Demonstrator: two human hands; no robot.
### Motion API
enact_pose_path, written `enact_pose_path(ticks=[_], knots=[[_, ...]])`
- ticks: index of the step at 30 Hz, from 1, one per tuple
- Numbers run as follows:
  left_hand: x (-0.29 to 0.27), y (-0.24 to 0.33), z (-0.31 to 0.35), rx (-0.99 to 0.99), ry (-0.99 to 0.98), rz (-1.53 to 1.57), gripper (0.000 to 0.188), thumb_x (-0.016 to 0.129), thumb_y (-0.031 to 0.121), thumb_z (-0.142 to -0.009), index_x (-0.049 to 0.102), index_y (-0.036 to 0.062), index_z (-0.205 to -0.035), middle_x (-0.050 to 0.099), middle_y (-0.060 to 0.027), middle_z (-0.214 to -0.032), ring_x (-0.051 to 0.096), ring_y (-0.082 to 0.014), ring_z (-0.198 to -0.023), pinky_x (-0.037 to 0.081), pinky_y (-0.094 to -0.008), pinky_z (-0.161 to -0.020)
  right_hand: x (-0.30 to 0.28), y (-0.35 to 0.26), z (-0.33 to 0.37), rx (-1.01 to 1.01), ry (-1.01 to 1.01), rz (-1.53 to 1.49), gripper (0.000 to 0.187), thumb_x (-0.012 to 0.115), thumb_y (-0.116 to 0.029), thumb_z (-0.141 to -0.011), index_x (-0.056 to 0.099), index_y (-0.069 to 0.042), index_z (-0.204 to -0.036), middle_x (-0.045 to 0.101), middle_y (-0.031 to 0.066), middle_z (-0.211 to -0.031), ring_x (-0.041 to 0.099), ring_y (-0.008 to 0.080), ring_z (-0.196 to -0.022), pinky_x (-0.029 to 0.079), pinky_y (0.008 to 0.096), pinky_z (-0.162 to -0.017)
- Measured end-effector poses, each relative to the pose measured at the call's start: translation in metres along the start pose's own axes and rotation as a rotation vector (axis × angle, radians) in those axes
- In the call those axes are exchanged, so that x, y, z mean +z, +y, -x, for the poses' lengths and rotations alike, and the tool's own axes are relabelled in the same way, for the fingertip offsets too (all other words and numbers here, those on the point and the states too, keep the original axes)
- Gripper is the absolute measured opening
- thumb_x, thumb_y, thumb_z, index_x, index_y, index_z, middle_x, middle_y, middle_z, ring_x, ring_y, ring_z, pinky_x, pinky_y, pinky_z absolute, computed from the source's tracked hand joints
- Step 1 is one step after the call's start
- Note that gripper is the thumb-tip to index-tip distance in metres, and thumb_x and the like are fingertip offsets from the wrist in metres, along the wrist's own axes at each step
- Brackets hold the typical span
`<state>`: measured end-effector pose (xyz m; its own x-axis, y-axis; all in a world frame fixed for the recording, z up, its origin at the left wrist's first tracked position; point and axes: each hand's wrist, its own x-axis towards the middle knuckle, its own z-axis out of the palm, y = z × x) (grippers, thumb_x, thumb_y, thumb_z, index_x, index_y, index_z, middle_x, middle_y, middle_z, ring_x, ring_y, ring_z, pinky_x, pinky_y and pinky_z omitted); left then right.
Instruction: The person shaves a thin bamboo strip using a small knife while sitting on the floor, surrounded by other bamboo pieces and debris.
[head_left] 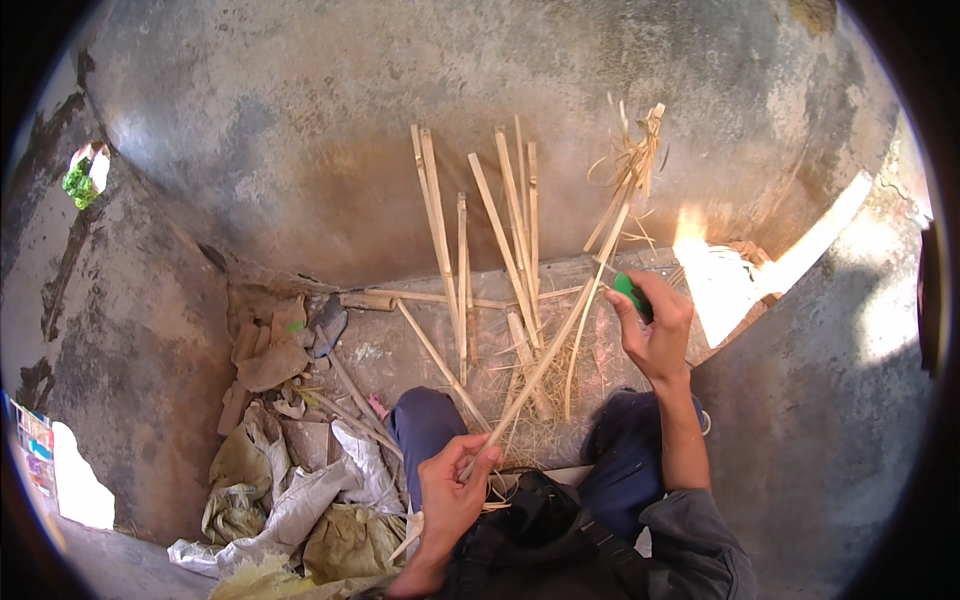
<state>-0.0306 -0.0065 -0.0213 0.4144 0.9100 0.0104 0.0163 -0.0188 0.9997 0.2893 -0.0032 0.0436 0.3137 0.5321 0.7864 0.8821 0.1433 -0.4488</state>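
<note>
Head: stick (545,371) between left fingers (457,449)

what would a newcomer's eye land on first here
Probably the green-handled tool in the right hand, right of centre, beside a long pale strip that slants up from the left hand. Next might come the pale sticks standing up before the back wall, and the crumpled sacks heaped at lower left.
</note>
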Motion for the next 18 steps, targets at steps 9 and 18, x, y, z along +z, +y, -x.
enact_pose_path(ticks=[9, 18], knots=[[-0.029, -0.028, 0.02, -0.072, -0.006, -0.034, 0.018, 0.075, 0.002, -0.106, 0.071, -0.0052, -0.121, 0.078, -0.0066, -0.098, 0.069, -0.0066, -0.086, 0.052, -0.0209, -0.076, -0.041, 0.077, -0.02, 0.428, 0.221, -0.236, 0.035, 0.064, -0.032, -0.114, 0.077, 0.001, -0.115, 0.059, -0.001, -0.077, 0.051, 0.0075, -0.073, 0.039, 0.0262, -0.066], [-0.011, 0.002, -0.018, -0.03, 0.121, 0.036, 0.02, 0.078, 0.002, -0.104, 0.071, -0.0072, -0.12, 0.077, -0.0061, -0.099, 0.067, -0.0037, -0.087, 0.05, -0.0187, -0.071, 0.004, 0.002, 0.018, -0.025, -0.101, -0.175, 0.027, 0.073, -0.026, -0.106, 0.072, 0.001, -0.111, 0.068, 0.0121, -0.089, 0.067, 0.0234, -0.071, 0.051, 0.0366, -0.062]])
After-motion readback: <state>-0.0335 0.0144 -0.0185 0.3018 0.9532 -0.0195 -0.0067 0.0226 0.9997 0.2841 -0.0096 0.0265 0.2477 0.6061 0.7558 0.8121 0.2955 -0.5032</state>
